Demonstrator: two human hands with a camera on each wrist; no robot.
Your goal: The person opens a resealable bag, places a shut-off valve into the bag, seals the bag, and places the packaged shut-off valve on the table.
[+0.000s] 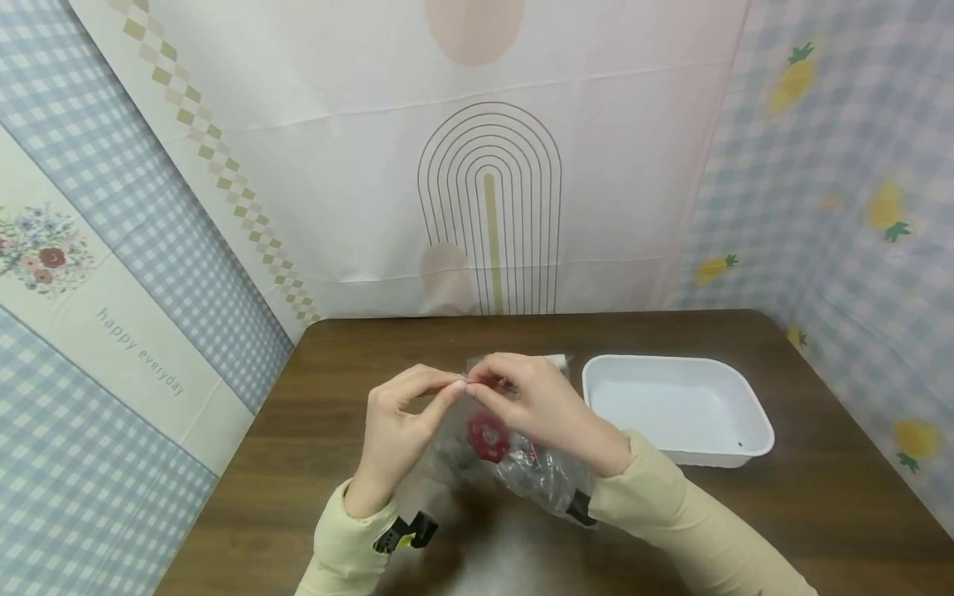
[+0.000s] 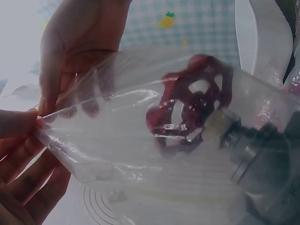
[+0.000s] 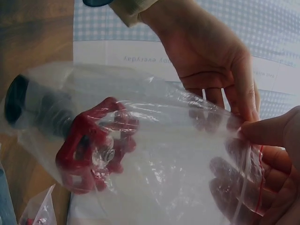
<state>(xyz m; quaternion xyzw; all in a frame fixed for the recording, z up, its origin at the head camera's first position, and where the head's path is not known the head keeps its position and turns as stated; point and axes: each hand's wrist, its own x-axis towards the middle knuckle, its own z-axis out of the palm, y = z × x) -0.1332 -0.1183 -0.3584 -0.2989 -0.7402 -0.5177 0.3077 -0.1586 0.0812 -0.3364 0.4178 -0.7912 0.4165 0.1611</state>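
Note:
A clear plastic zip bag (image 3: pixel 173 159) hangs between my two hands, with a red line along its top edge. Inside sits a valve with a red handwheel (image 1: pixel 488 436) and a dark grey body (image 2: pixel 262 159). My left hand (image 1: pixel 402 426) pinches the bag's top edge between thumb and forefinger. Close against it, my right hand (image 1: pixel 540 406) pinches the same edge, and the fingertips of both hands nearly meet. In the right wrist view, several fingers show through the film. Whether the bag's mouth is sealed or parted, I cannot tell.
A white plastic basin (image 1: pixel 678 406) stands right of my hands on the brown wooden table (image 1: pixel 298 463). Another crinkled clear bag (image 1: pixel 547 480), with something black at its end, lies beyond the held bag. Patterned cloths hang behind and at both sides.

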